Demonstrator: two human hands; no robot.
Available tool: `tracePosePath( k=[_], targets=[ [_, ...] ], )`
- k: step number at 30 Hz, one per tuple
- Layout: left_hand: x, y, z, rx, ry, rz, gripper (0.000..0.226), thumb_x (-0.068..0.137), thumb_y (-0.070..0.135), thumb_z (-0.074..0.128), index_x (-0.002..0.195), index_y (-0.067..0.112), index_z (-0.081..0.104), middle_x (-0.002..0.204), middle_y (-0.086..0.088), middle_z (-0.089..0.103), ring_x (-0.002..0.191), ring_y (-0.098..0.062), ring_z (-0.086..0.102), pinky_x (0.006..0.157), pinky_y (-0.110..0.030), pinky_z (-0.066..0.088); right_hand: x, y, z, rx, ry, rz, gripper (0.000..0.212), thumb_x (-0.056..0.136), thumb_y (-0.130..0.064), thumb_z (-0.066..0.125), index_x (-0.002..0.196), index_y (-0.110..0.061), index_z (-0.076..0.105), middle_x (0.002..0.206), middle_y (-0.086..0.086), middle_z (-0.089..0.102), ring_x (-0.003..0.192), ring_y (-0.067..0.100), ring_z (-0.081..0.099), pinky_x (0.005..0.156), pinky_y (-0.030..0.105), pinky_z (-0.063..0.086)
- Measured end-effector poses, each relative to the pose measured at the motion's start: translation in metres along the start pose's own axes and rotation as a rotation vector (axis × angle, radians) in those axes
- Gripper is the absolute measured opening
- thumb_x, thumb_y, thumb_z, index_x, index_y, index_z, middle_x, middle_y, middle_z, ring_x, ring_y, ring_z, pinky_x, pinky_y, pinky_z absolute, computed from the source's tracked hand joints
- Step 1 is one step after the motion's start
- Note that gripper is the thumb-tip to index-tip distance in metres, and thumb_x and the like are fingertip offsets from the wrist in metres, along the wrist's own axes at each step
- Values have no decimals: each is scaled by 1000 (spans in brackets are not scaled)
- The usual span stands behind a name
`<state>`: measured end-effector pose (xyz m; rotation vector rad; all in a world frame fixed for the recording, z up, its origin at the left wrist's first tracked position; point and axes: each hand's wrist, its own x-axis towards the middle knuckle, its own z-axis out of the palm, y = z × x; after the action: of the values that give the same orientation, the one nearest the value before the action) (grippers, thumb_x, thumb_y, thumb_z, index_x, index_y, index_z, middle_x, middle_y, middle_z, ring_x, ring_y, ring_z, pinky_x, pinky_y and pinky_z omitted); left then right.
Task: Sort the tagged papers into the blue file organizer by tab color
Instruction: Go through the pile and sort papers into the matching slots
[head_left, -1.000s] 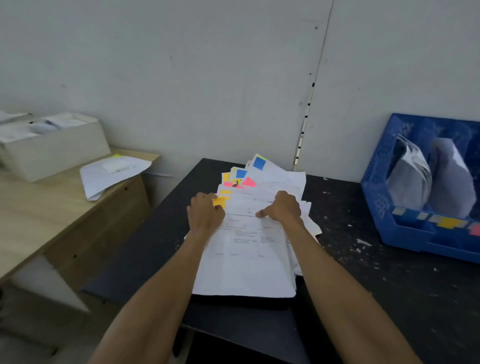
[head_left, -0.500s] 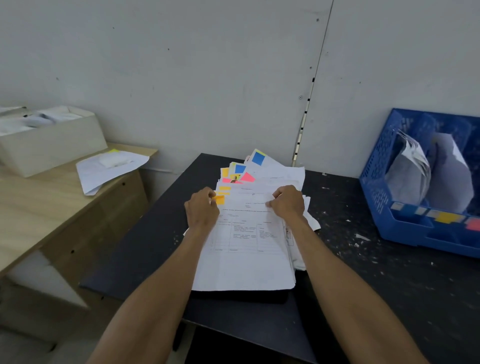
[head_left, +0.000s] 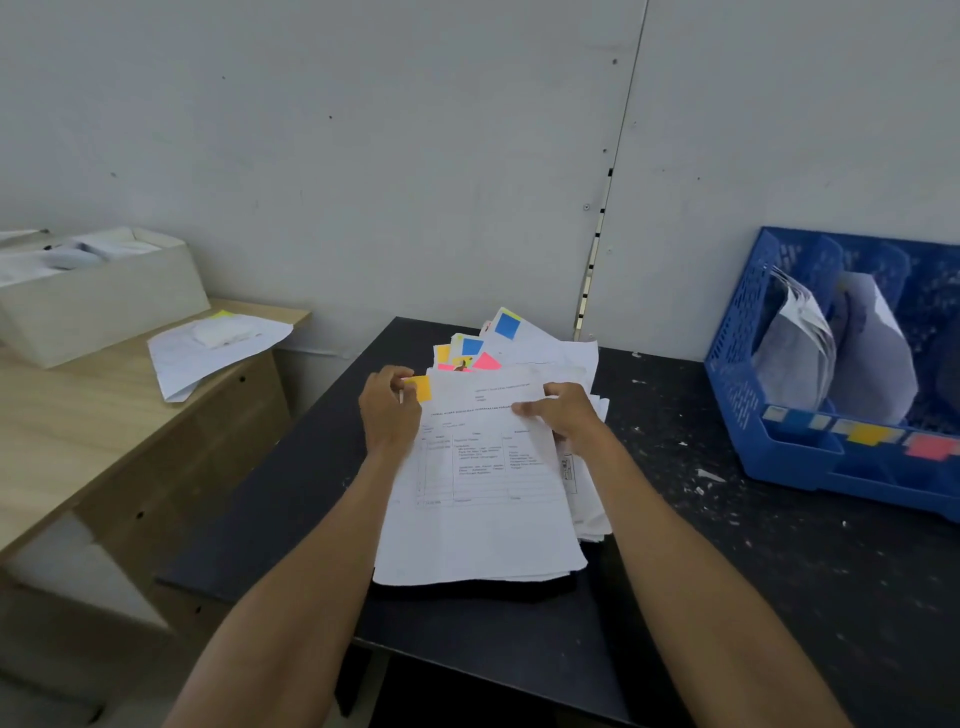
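A stack of white papers (head_left: 483, 540) with coloured tabs lies on the black table (head_left: 779, 597). The top sheet (head_left: 483, 467) is printed and carries an orange tab (head_left: 422, 388) at its top left corner. My left hand (head_left: 387, 415) pinches that corner beside the tab. My right hand (head_left: 566, 418) grips the sheet's upper right edge, which is raised off the stack. Blue and pink tabs (head_left: 485, 361) stick out behind. The blue file organizer (head_left: 737, 395) stands at the right with white papers in two slots and orange and pink labels on its front.
A wooden desk (head_left: 78, 431) stands to the left, holding a white box (head_left: 104, 301) and loose white papers (head_left: 208, 348). A grey wall runs behind everything. White specks dot the black table between the stack and the organizer.
Both hands have closed on the top sheet's upper corners and raised its far edge off the stack. The camera view has shifted slightly.
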<state>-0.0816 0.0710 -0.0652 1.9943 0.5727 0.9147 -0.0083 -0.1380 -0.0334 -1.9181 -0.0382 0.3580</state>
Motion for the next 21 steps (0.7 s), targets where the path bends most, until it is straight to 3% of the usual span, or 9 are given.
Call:
tracePosePath(
  k=[3,6,9,12,15,17,21],
  targets=[
    [1,4,-6,-148,46,-106,31,91,15,65,122,13,62,113,-5,58,91,-12,57,72,-10,42,-2,2,-4,25,-42,38,60,71,-23,84,125,-11,59,119,7,65,100,29,64,78,38,56],
    [4,6,-6,-312,-39,-216,41,89,19,69,128,12,60,110,-2,66,84,-10,64,72,-22,54,-4,3,-9,61,-70,38,57,72,-21,84,123,-13,61,114,6,67,96,27,66,82,42,57],
    [6,12,-5,-376,-97,-235,35,87,15,70,122,14,65,113,0,66,94,-13,65,79,-27,57,-10,1,-15,104,-92,29,44,77,-15,79,118,-12,63,109,4,68,86,20,65,70,35,55],
    [2,23,-2,-407,-126,-290,18,89,14,67,107,12,72,99,-1,69,77,-8,63,61,-17,50,-12,2,-19,123,-102,24,44,78,-13,78,119,-11,62,108,2,67,85,18,63,64,30,52],
    [-2,31,4,-392,-143,-308,14,88,19,69,100,11,72,85,1,68,70,-11,61,57,-18,47,-17,2,-23,140,-101,23,38,79,-10,77,115,-10,64,95,-3,65,78,12,61,56,24,47],
    [-4,37,7,-382,-138,-316,14,86,19,72,97,10,71,81,5,63,70,-10,58,57,-17,45,-19,3,-29,147,-99,5,38,78,-8,77,113,-8,65,100,0,68,80,13,63,58,24,49],
    [-6,45,11,-343,-85,-312,31,81,21,77,103,14,57,94,2,56,82,-11,55,65,-18,45,-20,7,-40,156,-85,-8,39,76,-11,80,112,-5,67,112,4,68,96,21,64,65,25,52]
  ],
)
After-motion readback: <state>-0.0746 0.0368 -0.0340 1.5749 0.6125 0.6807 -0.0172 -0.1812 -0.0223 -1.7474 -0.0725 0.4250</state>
